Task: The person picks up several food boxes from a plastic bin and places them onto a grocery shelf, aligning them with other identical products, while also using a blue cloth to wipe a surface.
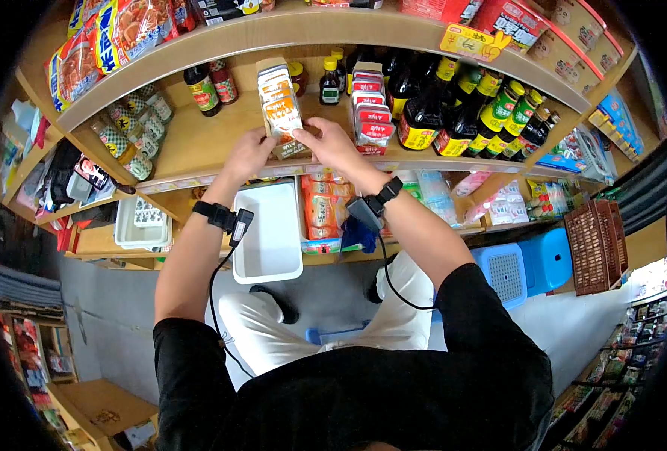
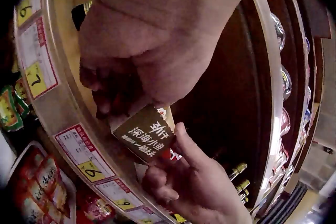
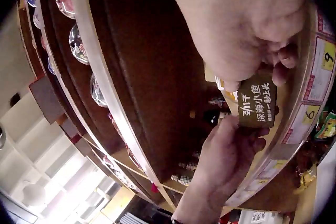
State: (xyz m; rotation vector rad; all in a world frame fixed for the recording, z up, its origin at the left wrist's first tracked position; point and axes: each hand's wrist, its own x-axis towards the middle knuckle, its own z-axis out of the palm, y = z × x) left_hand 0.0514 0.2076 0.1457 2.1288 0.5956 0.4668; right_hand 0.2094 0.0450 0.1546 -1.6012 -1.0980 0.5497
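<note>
A narrow display box [image 1: 284, 113] of orange-and-white snack packets stands at the shelf's front edge in the head view. Its dark front panel with white lettering shows in the left wrist view [image 2: 144, 133] and the right wrist view [image 3: 257, 104]. The left hand [image 1: 251, 154] holds the box's left side, its fingers curled at the lower corner. On the other side, the right hand [image 1: 332, 144] grips the box with thumb and fingers. Just to the right stands a similar box [image 1: 371, 109] of red-and-white packets, touched by neither hand.
Dark sauce bottles [image 1: 453, 113] fill the shelf's right part; jars [image 1: 134, 124] stand at left. Below are a white bin [image 1: 269, 233], orange packets [image 1: 326, 210], blue stools [image 1: 525, 267] and a brown basket [image 1: 596, 244]. Noodle packs [image 1: 115, 45] lie on the upper shelf.
</note>
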